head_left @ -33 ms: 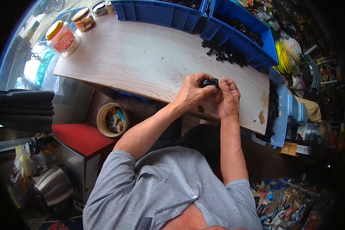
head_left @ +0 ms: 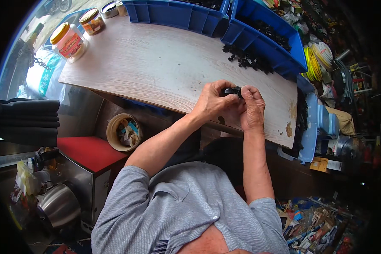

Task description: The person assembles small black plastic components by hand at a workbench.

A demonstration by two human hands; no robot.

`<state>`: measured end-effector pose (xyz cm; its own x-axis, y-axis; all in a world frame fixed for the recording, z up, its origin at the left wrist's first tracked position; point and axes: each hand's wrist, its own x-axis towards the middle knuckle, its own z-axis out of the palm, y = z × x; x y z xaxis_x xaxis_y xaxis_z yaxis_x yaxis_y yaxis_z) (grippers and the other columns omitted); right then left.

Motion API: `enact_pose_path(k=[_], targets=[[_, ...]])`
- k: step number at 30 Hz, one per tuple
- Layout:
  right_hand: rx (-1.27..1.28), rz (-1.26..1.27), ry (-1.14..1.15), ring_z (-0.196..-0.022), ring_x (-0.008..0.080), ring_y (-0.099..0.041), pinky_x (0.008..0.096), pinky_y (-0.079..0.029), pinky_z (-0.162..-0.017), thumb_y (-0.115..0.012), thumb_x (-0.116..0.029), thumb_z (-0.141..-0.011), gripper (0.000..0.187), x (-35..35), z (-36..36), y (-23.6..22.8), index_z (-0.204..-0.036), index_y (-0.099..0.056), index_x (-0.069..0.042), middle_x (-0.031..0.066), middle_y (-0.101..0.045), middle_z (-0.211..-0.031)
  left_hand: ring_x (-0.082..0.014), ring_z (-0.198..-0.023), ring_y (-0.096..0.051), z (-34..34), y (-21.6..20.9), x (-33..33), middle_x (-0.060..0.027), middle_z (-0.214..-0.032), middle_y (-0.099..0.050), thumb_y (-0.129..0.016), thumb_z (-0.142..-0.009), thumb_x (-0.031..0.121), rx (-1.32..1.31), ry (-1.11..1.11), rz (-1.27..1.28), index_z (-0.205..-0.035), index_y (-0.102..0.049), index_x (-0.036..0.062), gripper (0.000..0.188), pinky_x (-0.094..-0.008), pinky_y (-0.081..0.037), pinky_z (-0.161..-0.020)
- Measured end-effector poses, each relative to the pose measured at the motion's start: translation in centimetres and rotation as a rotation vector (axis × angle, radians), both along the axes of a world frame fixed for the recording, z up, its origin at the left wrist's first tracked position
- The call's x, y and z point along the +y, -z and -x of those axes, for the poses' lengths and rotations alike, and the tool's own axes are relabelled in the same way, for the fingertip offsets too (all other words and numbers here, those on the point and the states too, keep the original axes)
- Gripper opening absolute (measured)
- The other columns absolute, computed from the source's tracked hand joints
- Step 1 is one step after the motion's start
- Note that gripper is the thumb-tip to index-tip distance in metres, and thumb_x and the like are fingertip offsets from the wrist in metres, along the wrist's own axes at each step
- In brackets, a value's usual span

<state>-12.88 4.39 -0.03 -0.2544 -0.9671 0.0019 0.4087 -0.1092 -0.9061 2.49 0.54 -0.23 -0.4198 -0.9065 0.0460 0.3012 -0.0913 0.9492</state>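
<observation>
Over the near right part of the table, my left hand (head_left: pixel 212 100) and my right hand (head_left: pixel 252 108) meet around a small black plastic part (head_left: pixel 231 91). The left thumb and fingers pinch one side of it. On its other side the right thumb and fingers close at its end. Much of the part is hidden by the fingers, so its exact kind cannot be made out. Beyond my hands, a loose pile of small black parts (head_left: pixel 249 60) lies on the table against a blue bin.
A pale wood-grain table (head_left: pixel 131 63) carries two blue bins (head_left: pixel 178 19) at the back. Lidded jars (head_left: pixel 70 44) stand at the far left. A light blue tray (head_left: pixel 311 127) with black pieces adjoins the right edge. Below left are a bucket (head_left: pixel 110 133) and a red-topped cabinet (head_left: pixel 86 152).
</observation>
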Motion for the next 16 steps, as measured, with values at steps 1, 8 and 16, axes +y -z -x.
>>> enact_pose_path(k=[1, 8, 16], targets=[[0.001, -0.001, 0.000, -0.067, 0.0053, -0.058, 0.0194, -0.049, -0.062, -0.075, -0.014, -0.089, 0.012, 0.0, -0.4, -0.3, -0.098, -0.068, -0.010, -0.0036, -0.066, -0.087, -0.0064, -0.074, -0.062, -0.1, -0.2, 0.0, -0.0048, -0.088, -0.069, -0.073, -0.085, 0.009, 0.001, 0.000, -0.001, -0.107, -0.066, -0.0052, 0.027, -0.0226, -0.052, -0.066], [0.007, -0.093, 0.042, -0.054, 0.0064, -0.052, 0.0214, -0.046, -0.055, -0.075, -0.015, -0.088, 0.012, 0.1, -0.6, -0.9, -0.095, -0.068, -0.008, -0.0022, -0.062, -0.071, -0.0083, -0.066, -0.060, 0.2, -1.1, -0.3, -0.0052, -0.081, -0.066, -0.067, -0.091, 0.015, 0.039, -0.006, -0.160, -0.097, -0.068, -0.0050, 0.021, -0.0221, -0.050, -0.061], [0.214, -0.299, -0.209, -0.048, 0.0105, -0.049, 0.0265, -0.051, -0.054, -0.076, -0.032, -0.084, 0.035, -0.2, 0.2, -2.4, -0.101, -0.061, -0.004, 0.0012, -0.056, -0.063, -0.0115, -0.064, -0.061, -0.4, -0.4, -0.2, -0.0075, -0.079, -0.066, -0.069, -0.090, 0.011, 0.156, -0.046, -0.263, -0.098, -0.068, -0.0021, 0.015, -0.0233, -0.052, -0.058]])
